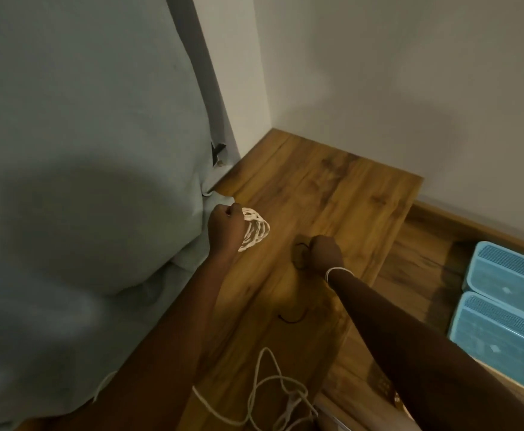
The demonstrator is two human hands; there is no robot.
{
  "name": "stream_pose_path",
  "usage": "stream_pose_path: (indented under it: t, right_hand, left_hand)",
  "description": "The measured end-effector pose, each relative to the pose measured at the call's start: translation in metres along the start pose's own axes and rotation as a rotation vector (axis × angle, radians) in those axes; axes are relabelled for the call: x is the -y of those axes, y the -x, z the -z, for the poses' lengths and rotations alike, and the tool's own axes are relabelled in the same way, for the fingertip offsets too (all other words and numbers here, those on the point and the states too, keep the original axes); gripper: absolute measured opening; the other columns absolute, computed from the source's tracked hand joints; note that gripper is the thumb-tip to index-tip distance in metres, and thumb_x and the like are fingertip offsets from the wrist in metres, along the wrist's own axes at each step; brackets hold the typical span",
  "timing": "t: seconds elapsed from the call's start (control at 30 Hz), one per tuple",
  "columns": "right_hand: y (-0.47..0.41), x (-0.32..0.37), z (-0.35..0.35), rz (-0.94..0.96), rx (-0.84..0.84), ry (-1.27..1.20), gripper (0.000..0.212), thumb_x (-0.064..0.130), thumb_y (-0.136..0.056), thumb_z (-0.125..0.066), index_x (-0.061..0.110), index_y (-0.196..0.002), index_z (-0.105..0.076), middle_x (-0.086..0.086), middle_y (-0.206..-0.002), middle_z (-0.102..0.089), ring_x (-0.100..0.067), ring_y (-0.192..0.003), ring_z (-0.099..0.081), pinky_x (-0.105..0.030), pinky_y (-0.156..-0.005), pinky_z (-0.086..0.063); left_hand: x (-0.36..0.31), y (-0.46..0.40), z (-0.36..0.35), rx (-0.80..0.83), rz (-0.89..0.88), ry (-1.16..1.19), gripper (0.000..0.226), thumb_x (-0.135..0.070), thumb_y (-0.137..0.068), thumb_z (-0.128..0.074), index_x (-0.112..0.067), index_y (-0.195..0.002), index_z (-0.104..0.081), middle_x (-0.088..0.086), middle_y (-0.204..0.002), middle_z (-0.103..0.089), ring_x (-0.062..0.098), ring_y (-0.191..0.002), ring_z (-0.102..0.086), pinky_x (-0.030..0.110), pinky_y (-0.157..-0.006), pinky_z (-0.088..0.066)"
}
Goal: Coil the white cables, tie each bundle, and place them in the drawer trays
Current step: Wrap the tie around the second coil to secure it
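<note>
Nearest to me, a loose white cable [273, 396] sprawls uncoiled over the wooden top [332, 188], well short of both hands and lying between the two forearms. A little farther on, a dark tie [292, 318] lies by itself on the wood, closer to the right hand than to the left, touching neither.

Beyond that, the right hand [326, 255] is curled into a fist, knuckles up, and a second dark tie [300, 255] loops out from its thumb side; the fingers look closed on it, though the pinch itself is hidden. A thin white band [338, 271] circles that wrist.

Farther out and across from it, the left hand [226, 227] is clenched around a coiled white cable [254, 230]. The loops fan out past the knuckles on the side toward the right hand, held clear of the wood. The two fists are apart, with bare wood between them.

Off beyond the right forearm, two blue trays [503, 309] sit side by side in the open drawer [435, 275], well away from the coil. A grey-blue cushion [83, 181] presses in just behind the left fist.
</note>
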State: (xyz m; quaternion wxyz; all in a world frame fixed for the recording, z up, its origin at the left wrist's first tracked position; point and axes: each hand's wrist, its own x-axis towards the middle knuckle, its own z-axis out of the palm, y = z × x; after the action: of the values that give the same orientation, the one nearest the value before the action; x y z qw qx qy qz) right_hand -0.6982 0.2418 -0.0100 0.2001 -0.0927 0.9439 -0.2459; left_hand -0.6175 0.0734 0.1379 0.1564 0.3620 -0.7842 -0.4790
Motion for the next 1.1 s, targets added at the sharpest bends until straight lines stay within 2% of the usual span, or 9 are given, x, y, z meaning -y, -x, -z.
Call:
stream_pose_path:
  t: [0.13, 0.23, 0.33, 0.4, 0.5, 0.67, 0.83, 1.0, 1.1]
  right_hand:
    - [-0.004, 0.007, -0.009, 0.041, -0.047, -0.008, 0.020, 0.018, -0.094, -0.056, 0.004, -0.100, -0.069, -0.014, -0.103, -0.071, -0.031, -0.093, -0.068, -0.040, -0.077, -0.057]
    - [0.004, 0.016, -0.004, 0.034, -0.047, -0.140, 0.023, 0.033, -0.092, -0.062, 0.011, -0.086, -0.068, -0.008, -0.085, -0.069, -0.023, -0.076, -0.067, -0.037, -0.068, -0.054]
    - [0.019, 0.049, 0.019, 0.113, -0.008, -0.658, 0.032, 0.024, -0.094, -0.062, 0.009, -0.066, -0.060, -0.010, -0.062, -0.064, -0.025, -0.057, -0.059, -0.039, -0.062, -0.050]
    - [0.037, 0.081, 0.042, 0.154, 0.205, -1.086, 0.022, 0.013, -0.098, -0.059, 0.007, -0.077, -0.066, -0.010, -0.066, -0.065, -0.022, -0.060, -0.060, -0.036, -0.062, -0.054]
    - [0.067, 0.124, 0.069, 0.275, 0.364, -1.166, 0.013, 0.011, -0.099, -0.057, 0.009, -0.098, -0.071, -0.004, -0.072, -0.067, -0.009, -0.059, -0.062, -0.024, -0.058, -0.055]
    - [0.093, 0.165, 0.064, 0.316, -0.024, -1.068, 0.020, 0.014, -0.094, -0.066, -0.002, -0.083, -0.072, -0.015, -0.068, -0.072, -0.018, -0.052, -0.065, -0.029, -0.053, -0.055]
    - [0.113, 0.202, 0.059, 0.169, -0.120, -1.197, 0.023, 0.012, -0.091, -0.067, -0.004, -0.075, -0.071, -0.015, -0.061, -0.070, -0.022, -0.052, -0.068, -0.030, -0.053, -0.056]
    - [0.129, 0.231, 0.073, 0.028, 0.200, -1.459, 0.016, 0.011, -0.095, -0.061, 0.005, -0.086, -0.072, -0.005, -0.063, -0.065, -0.007, -0.047, -0.055, -0.019, -0.046, -0.048]
    - [0.136, 0.239, 0.073, 0.023, 0.393, -1.557, 0.017, 0.010, -0.099, -0.053, 0.009, -0.092, -0.068, 0.000, -0.064, -0.065, -0.002, -0.046, -0.049, -0.015, -0.043, -0.043]
  left_hand:
    - [0.000, -0.006, 0.000, -0.031, 0.038, 0.045, 0.029, -0.021, -0.098, -0.046, 0.003, -0.101, -0.063, 0.015, -0.099, -0.067, 0.026, -0.088, -0.064, 0.031, -0.071, -0.050]
    - [0.000, -0.009, 0.003, -0.068, 0.048, 0.081, 0.025, -0.022, -0.097, -0.047, -0.002, -0.097, -0.061, 0.013, -0.098, -0.066, 0.024, -0.089, -0.064, 0.027, -0.064, -0.050]
    - [-0.003, -0.013, 0.009, -0.126, 0.053, 0.125, 0.020, -0.019, -0.098, -0.046, -0.006, -0.092, -0.060, 0.008, -0.095, -0.063, 0.022, -0.090, -0.063, 0.023, -0.063, -0.049]
    - [-0.005, -0.016, 0.013, -0.167, 0.057, 0.161, 0.024, -0.020, -0.098, -0.046, -0.003, -0.096, -0.063, 0.010, -0.097, -0.065, 0.024, -0.092, -0.065, 0.026, -0.069, -0.052]
    - [-0.008, -0.019, 0.019, -0.224, 0.057, 0.231, 0.030, -0.020, -0.096, -0.045, 0.004, -0.100, -0.063, 0.019, -0.098, -0.066, 0.028, -0.088, -0.065, 0.029, -0.063, -0.050]
    - [-0.016, -0.018, 0.032, -0.256, 0.055, 0.343, 0.032, -0.020, -0.097, -0.044, 0.003, -0.109, -0.062, 0.020, -0.104, -0.066, 0.027, -0.084, -0.066, 0.025, -0.058, -0.051]
    - [-0.030, -0.008, 0.055, -0.230, 0.059, 0.547, 0.026, -0.023, -0.097, -0.046, -0.005, -0.111, -0.060, 0.011, -0.101, -0.067, 0.026, -0.087, -0.068, 0.040, -0.074, -0.061]
    - [-0.026, 0.002, 0.081, -0.151, -0.023, 0.566, 0.021, -0.019, -0.095, -0.047, -0.004, -0.098, -0.061, 0.010, -0.075, -0.065, 0.017, -0.052, -0.059, 0.025, -0.043, -0.047]
    - [-0.023, 0.001, 0.101, -0.168, -0.120, 0.508, 0.023, -0.015, -0.095, -0.049, -0.001, -0.097, -0.067, 0.011, -0.086, -0.070, 0.016, -0.068, -0.065, 0.021, -0.050, -0.051]
